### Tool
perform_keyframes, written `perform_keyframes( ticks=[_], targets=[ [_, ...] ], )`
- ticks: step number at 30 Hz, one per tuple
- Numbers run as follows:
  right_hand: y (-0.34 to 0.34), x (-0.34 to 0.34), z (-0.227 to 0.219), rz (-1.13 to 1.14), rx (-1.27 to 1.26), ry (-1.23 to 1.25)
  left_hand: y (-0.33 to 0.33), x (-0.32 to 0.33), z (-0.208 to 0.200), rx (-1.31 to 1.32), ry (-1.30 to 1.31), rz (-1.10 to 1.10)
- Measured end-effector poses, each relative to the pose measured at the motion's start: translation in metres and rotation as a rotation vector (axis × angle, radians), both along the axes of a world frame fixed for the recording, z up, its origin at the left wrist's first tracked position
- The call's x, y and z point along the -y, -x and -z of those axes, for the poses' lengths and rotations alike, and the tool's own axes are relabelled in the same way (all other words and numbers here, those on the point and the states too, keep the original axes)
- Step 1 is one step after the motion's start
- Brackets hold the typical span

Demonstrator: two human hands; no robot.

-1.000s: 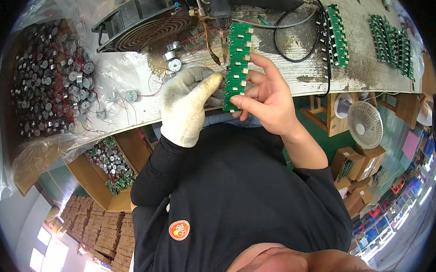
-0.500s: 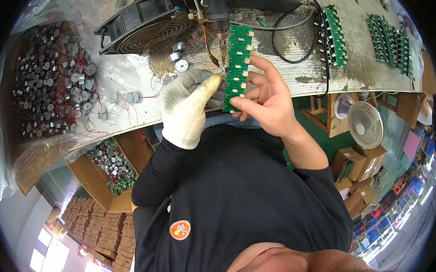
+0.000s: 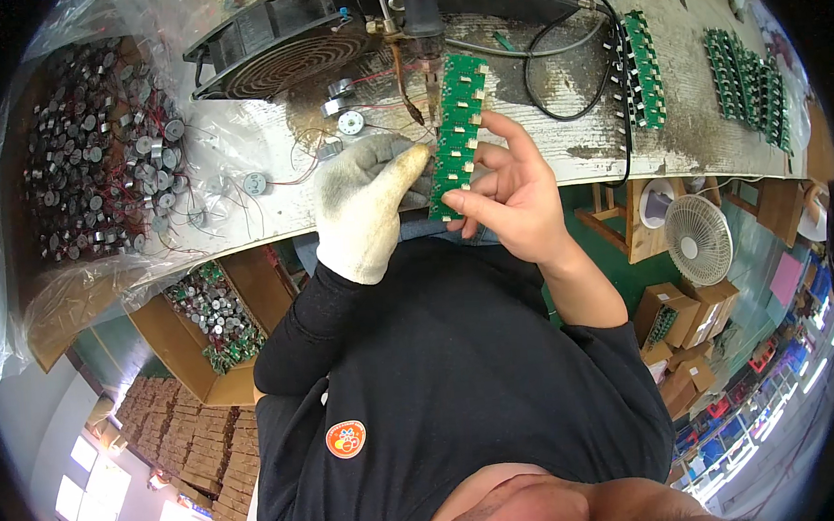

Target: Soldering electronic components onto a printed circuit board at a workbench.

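Observation:
My bare right hand point(image 3: 519, 197) grips a long green circuit board panel point(image 3: 458, 134) by its near end, thumb on the face and fingers behind. Small white connectors line the panel's right edge. My left hand point(image 3: 360, 212), in a whitish work glove stained yellow at the thumb, is closed beside the panel's left edge. Whatever its fingertips pinch there is hidden. A machine head point(image 3: 419, 20) with a narrow metal tip comes down by the panel's upper left edge. Next to it hangs a thin brownish tube point(image 3: 406, 82). Small round motors with wires, one of them white-faced point(image 3: 350, 122), lie beyond the glove.
A plastic-lined box of wired motors point(image 3: 100, 154) stands at the left. Black fans point(image 3: 293, 55) sit at the back. A black cable point(image 3: 530, 85) loops to the right, near stacked green boards point(image 3: 643, 69) and more boards point(image 3: 747, 87). Below the table edge is a cardboard box point(image 3: 171, 344).
The panel has shifted slightly toward me. My gloved left hand has moved a little to the right, still closed beside the panel; my right hand keeps its hold.

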State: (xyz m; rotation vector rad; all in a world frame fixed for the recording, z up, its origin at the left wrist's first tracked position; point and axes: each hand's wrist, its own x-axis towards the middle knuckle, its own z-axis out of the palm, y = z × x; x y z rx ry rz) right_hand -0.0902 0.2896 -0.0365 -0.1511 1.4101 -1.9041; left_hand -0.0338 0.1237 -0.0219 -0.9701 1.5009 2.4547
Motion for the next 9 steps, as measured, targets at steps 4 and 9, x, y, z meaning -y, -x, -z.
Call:
perform_keyframes(
  ticks=[4, 9],
  targets=[
    [0.0015, 0.0016, 0.0002, 0.02, -0.008, 0.007, 0.0024, 0.0019, -0.0011, -0.01, -0.029, 0.003],
    [0.0036, 0.0034, -0.002, 0.006, -0.016, 0.014, 0.0021, 0.0031, -0.0009, -0.028, -0.02, -0.019]
  ],
)
